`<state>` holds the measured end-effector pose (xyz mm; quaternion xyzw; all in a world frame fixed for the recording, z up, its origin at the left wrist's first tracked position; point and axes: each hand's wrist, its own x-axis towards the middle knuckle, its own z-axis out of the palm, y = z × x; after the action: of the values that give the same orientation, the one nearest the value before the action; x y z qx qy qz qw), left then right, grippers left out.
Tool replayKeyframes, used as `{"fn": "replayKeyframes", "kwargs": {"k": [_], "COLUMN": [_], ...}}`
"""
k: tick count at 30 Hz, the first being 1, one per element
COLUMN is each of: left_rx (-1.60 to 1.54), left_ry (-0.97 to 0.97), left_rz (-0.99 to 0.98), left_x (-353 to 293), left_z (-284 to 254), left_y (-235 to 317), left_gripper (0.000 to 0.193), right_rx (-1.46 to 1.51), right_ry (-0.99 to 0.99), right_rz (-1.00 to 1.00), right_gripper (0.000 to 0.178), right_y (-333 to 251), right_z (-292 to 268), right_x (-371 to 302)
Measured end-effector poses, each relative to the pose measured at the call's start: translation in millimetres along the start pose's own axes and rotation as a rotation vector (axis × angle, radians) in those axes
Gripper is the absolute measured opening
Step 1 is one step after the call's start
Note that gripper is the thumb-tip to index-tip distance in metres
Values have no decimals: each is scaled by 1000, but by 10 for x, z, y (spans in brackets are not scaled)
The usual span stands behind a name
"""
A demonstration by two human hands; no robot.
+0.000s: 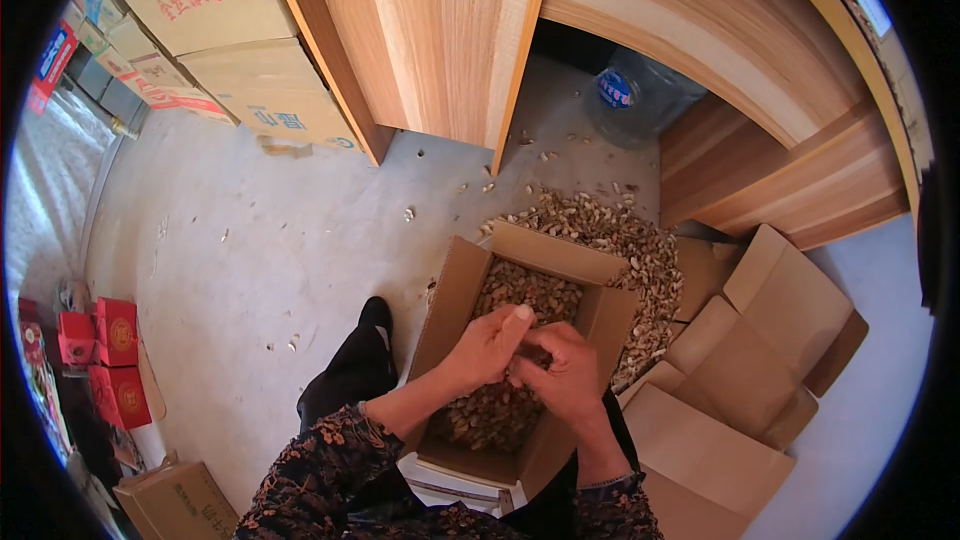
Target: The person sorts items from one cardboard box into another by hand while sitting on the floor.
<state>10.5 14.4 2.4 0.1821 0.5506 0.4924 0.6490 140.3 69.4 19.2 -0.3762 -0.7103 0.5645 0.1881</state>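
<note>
An open cardboard box [440,305] stands in front of me, partly filled with small brown pieces [490,422] that look like unshelled peanuts. Over its middle, my left hand [488,345] and my right hand [567,377] meet with fingers bent and pinched. The left thumb points up and away. Whatever lies between the fingertips is mostly covered; a few reddish bits show beneath them. Behind the box and along its right side, a heap of broken pale-brown shells [655,265] spreads on the floor.
Flattened cardboard [740,360] lies at the right. Wooden panels [420,40] rise at the far side, with a clear plastic jug [645,110] beneath. Stacked cartons [260,80] stand far left, red boxes [118,395] and a brown carton [180,502] nearer. My black shoe [376,315] is left of the box.
</note>
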Motion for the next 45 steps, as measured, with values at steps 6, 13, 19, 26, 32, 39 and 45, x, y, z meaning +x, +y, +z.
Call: {"fn": "replayKeyframes", "kwargs": {"k": [6, 13, 19, 26, 32, 39, 45], "left_rx": [78, -40, -181, -336, -163, -35, 78], "left_ry": [-17, -56, -74, -87, -77, -90, -95], "left_rz": [50, -115, -108, -33, 27, 167, 187], "left_x": [-38, -71, -39, -30, -98, -81, -109], "left_z": [-10, -67, -135, -186, -115, -104, -91], "left_y": [62, 192, 116, 102, 178, 40, 38], "left_gripper": [48, 30, 17, 14, 12, 12, 11], "right_rx": [-188, -252, -136, 122, 28, -51, -153], "right_ry": [40, 181, 137, 12, 20, -43, -90], "right_rz": [-71, -163, -138, -5, -57, -94, -152], "right_gripper": [23, 26, 31, 20, 18, 20, 20], "right_y": [22, 26, 69, 50, 81, 23, -19], "right_z": [-29, -60, -25, -80, -124, -147, -174], "right_x": [6, 24, 33, 57, 51, 45, 32]}}
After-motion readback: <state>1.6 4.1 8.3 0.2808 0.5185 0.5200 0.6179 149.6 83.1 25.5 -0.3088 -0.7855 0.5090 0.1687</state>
